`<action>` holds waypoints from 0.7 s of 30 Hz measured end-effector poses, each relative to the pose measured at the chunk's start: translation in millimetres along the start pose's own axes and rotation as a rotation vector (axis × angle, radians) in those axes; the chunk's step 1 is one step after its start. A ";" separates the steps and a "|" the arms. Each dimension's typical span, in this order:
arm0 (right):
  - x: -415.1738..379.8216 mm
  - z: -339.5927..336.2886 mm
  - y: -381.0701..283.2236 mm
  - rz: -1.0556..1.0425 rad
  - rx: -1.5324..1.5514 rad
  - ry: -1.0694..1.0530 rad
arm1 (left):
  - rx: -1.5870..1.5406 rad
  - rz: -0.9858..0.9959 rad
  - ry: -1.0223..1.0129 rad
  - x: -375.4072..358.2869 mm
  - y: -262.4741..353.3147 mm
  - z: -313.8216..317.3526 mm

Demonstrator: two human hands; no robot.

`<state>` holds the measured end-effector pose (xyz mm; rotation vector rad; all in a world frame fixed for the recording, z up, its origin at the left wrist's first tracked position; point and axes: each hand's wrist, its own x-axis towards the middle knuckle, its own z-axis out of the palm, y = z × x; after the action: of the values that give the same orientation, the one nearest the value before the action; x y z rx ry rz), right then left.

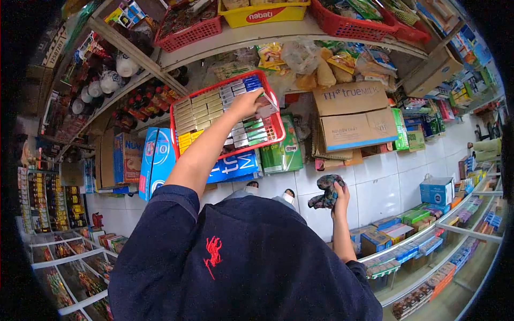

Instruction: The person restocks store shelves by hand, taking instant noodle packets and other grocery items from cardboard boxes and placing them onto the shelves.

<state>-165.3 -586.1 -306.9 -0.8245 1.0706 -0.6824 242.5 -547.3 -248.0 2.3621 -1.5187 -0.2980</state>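
My left hand reaches over the right side of a red plastic basket, its fingers closed at the rim. What they grip is partly hidden, perhaps a small pale pack. Rows of small packs fill much of the basket, gold, white, blue and yellow, looking like cigarette packs. The basket rests tilted on blue cartons and a green carton. Lower right, my right hand is closed around a dark, crumpled, patterned cloth, held above the tiled floor.
A brown milk carton stands right of the basket. Above runs a shelf with red baskets and a yellow tray. Glass display cases curve along the lower right, with racks lower left. White floor tiles lie between.
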 end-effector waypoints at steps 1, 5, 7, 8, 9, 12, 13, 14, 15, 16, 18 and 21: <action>2.5 2.9 0.0 0.000 -0.019 -0.032 | 0.039 0.027 0.021 0.3 -6.3 4.2; 3.8 20.0 -10.5 -0.041 -0.118 -0.112 | -0.055 -0.046 -0.008 -7.7 -17.8 11.3; 9.4 25.2 -8.0 -0.038 -0.130 -0.124 | 0.025 0.039 0.121 -10.4 -10.1 18.9; 11.7 28.6 -7.2 -0.033 -0.146 -0.134 | 0.025 0.044 0.121 -6.7 -8.1 20.3; 11.6 35.9 -10.2 -0.035 -0.147 -0.130 | 0.060 0.048 0.078 -3.2 -5.5 21.8; 1.3 57.5 -19.0 -0.053 -0.135 -0.132 | 0.098 0.015 -0.007 1.0 -6.9 21.9; -3.4 69.0 -26.7 -0.097 -0.113 -0.118 | 0.067 0.081 -0.015 -0.1 -12.7 16.5; -10.3 76.5 -31.4 -0.140 -0.095 -0.101 | 0.032 0.148 -0.026 -4.1 -16.9 13.5; -14.9 81.5 -33.0 -0.139 -0.088 -0.098 | -0.039 0.195 0.040 -7.9 -20.9 13.1; -18.8 88.0 -33.4 -0.143 -0.093 -0.089 | -0.048 0.201 0.040 -14.2 -16.9 4.1; -25.0 101.9 -33.6 -0.150 -0.057 -0.095 | -0.166 0.094 0.069 -25.6 -11.6 -12.8; -27.3 120.4 -28.2 -0.166 -0.062 -0.108 | -0.119 0.156 0.046 -32.8 -31.9 -1.3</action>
<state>-64.1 -549.5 -240.2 -1.0008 0.9362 -0.7381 256.3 -504.8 -258.6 2.1315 -1.6068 -0.2862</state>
